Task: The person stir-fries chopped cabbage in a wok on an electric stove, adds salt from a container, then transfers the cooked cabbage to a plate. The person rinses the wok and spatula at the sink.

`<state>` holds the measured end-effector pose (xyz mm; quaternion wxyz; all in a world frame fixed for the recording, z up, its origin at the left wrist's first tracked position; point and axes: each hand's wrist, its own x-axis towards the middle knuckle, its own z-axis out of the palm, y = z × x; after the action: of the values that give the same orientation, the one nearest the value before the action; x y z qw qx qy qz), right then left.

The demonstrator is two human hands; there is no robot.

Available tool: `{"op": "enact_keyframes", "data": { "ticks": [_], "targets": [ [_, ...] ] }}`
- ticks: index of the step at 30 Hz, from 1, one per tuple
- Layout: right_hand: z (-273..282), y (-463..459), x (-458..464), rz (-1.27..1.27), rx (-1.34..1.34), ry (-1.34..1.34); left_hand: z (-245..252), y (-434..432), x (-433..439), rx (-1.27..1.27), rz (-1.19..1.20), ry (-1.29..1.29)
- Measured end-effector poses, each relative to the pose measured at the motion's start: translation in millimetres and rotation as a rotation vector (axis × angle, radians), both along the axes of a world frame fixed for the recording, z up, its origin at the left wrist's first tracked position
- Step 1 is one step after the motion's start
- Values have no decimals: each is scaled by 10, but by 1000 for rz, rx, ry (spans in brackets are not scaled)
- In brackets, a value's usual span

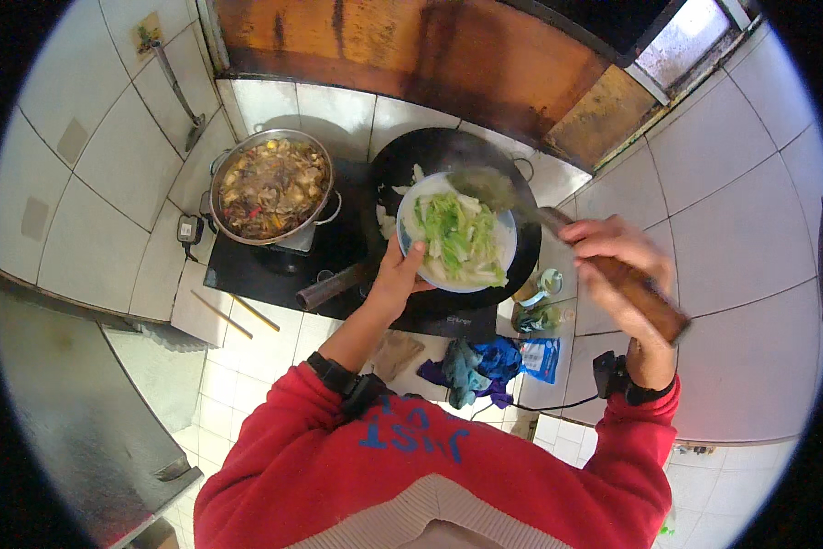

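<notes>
My left hand (398, 271) grips the near-left rim of a white plate (408, 233), thumb on top. Pale green chopped cabbage (456, 237) is heaped on the plate, which is held over a black wok (521, 274). My right hand (621, 261) is closed around the wooden handle of a spatula (631, 291). Its blurred metal blade (483, 189) is over the plate's far edge, beside the cabbage. A few pale pieces (386, 223) lie in the wok left of the plate. The rest of the wok's inside is mostly hidden by the plate.
A steel pot (212, 199) of cooked food stands left of the wok on the black cooktop (260, 274). The wok's handle (329, 288) points toward the near left. Two jars (538, 319), crumpled cloths (470, 367) and chopsticks (253, 312) lie nearer me. A ladle (178, 96) hangs on the left wall.
</notes>
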<state>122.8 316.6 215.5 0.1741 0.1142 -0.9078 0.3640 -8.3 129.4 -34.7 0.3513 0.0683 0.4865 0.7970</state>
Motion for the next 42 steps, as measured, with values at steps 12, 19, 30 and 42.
{"op": "enact_keyframes", "data": {
  "ticks": [12,19,30,42],
  "targets": [
    [-326,-1,311,-217,-264,176,41,113,-25,49,206,-74],
    [-323,142,370,-268,-497,322,29,69,-41,20,248,12],
    [-559,253,271,-139,-270,324,108,28,-92,17,283,-6],
    [-1244,917,-91,-822,-462,-245,635,-432,-313,-39,538,162]
  ]
}}
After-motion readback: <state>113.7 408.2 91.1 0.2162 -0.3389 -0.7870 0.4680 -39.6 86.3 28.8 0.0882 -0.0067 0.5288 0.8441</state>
